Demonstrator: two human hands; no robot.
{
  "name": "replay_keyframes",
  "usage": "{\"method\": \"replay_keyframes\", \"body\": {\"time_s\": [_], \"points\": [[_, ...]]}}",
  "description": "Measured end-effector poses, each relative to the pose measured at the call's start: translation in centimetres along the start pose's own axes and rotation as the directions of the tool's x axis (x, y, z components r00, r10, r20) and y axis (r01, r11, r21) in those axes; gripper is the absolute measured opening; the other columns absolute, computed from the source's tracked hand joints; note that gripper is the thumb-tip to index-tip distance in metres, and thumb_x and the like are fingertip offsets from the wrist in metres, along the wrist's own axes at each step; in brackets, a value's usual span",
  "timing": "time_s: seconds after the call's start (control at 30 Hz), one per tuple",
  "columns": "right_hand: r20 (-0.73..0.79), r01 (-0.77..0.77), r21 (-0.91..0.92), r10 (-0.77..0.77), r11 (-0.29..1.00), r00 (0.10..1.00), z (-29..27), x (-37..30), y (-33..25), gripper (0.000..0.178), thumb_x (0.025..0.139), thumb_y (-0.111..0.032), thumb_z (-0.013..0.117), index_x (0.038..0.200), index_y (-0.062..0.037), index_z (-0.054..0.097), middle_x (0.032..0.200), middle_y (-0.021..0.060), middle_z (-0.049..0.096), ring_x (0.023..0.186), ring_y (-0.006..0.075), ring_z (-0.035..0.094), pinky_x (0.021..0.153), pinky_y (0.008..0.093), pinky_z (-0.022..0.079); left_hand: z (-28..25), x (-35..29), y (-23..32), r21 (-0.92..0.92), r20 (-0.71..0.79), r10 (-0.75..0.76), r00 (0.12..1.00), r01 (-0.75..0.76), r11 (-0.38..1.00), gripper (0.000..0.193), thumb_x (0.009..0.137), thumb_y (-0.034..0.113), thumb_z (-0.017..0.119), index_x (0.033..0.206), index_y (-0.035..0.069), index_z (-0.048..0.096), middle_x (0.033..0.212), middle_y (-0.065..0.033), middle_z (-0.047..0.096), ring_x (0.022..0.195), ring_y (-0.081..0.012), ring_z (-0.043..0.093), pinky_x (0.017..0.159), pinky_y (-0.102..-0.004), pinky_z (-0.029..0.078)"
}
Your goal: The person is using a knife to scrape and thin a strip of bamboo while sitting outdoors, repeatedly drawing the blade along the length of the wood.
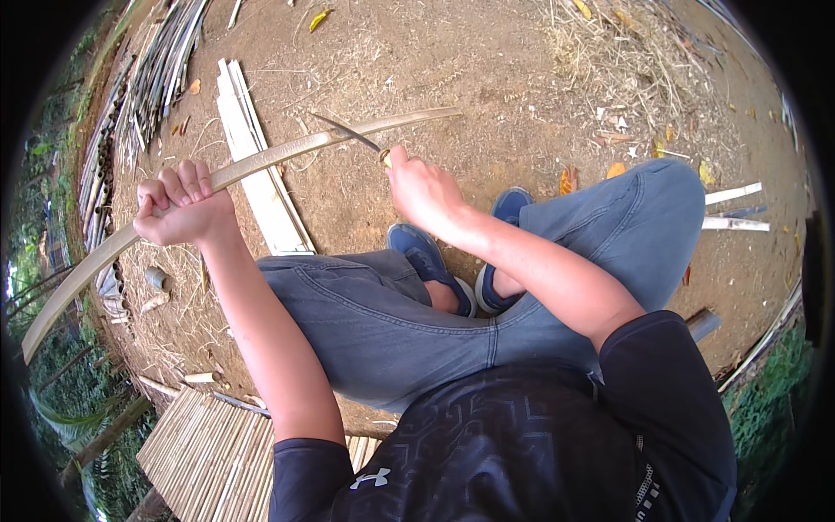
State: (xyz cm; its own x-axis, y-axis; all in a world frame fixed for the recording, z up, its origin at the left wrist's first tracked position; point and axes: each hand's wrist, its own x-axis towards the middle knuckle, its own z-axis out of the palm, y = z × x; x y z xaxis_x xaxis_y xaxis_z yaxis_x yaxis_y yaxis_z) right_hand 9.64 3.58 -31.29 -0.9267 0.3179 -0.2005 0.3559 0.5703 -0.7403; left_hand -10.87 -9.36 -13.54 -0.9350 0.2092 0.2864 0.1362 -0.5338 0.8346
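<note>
A long pale bamboo strip [287,150] crosses in front of me, bending in the wide picture from the lower left to the upper middle. My left hand [184,204] is closed around it left of centre, with the fingers curled over its far edge. In my right hand [426,187] is a knife [355,135] with a dark, narrow blade and a yellowish handle mostly hidden by the fingers. Its blade lies across the strip to the right of my left hand; whether it cuts into the surface I cannot tell.
Flat pale split-bamboo pieces [257,187] lie on the dirt ground beyond my knees. Bundled poles [165,74] rest at the far left, and shavings [631,70] are heaped at the far right. A bamboo slat platform [204,452] is at the lower left. My shoes [422,257] are below my right hand.
</note>
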Motion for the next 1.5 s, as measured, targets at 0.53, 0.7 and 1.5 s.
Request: {"method": "replay_keyframes", "body": {"time_s": [0.53, 0.7, 1.5], "points": [[-0.034, -0.187, 0.065, 0.190, 0.980, 0.981, -1.0, 0.8, 0.5, 0.024, 0.095, -0.012, 0.053, 0.108, 0.0073, 0.058, 0.076, 0.0165, 0.065, 0.063, 0.0232, 0.064, 0.050, 0.0353, 0.051, 0.0, 0.0, 0.1, 0.031, 0.105, -0.009, 0.994, 0.005, 1.000, 0.027, 0.080, 0.032, 0.037, 0.060, 0.017, 0.026, 0.045, 0.0016, 0.025, 0.036, -0.0093, 0.022, 0.033, -0.0232, 0.020], [-0.031, -0.231, 0.036, 0.232, 0.972, 0.972, -2.8, 1.2, 0.5, 0.014, 0.089, -0.006, 0.057, 0.095, 0.0046, 0.065, 0.071, 0.0125, 0.063, 0.056, 0.0180, 0.062, 0.047, 0.0329, 0.051, -0.4, 0.1, 0.3, 0.002, 0.116, -0.028, 0.993, 0.028, 1.000, 0.026, 0.081, 0.032, 0.037, 0.061, 0.017, 0.027, 0.045, 0.0015, 0.025, 0.037, -0.0105, 0.023, 0.034, -0.0242, 0.020], [-0.064, -0.233, 0.002, 0.233, 0.972, 0.970, -2.8, 2.1, 3.7, 0.020, 0.094, -0.013, 0.054, 0.100, 0.0030, 0.064, 0.080, 0.0105, 0.066, 0.059, 0.0184, 0.062, 0.050, 0.0336, 0.051, -0.2, 0.2, 0.4, -0.037, 0.208, -0.019, 0.978, 0.027, 0.999, 0.024, 0.078, 0.028, 0.040, 0.061, 0.017, 0.026, 0.044, 0.0006, 0.027, 0.036, -0.0100, 0.023, 0.034, -0.0245, 0.021]]}}
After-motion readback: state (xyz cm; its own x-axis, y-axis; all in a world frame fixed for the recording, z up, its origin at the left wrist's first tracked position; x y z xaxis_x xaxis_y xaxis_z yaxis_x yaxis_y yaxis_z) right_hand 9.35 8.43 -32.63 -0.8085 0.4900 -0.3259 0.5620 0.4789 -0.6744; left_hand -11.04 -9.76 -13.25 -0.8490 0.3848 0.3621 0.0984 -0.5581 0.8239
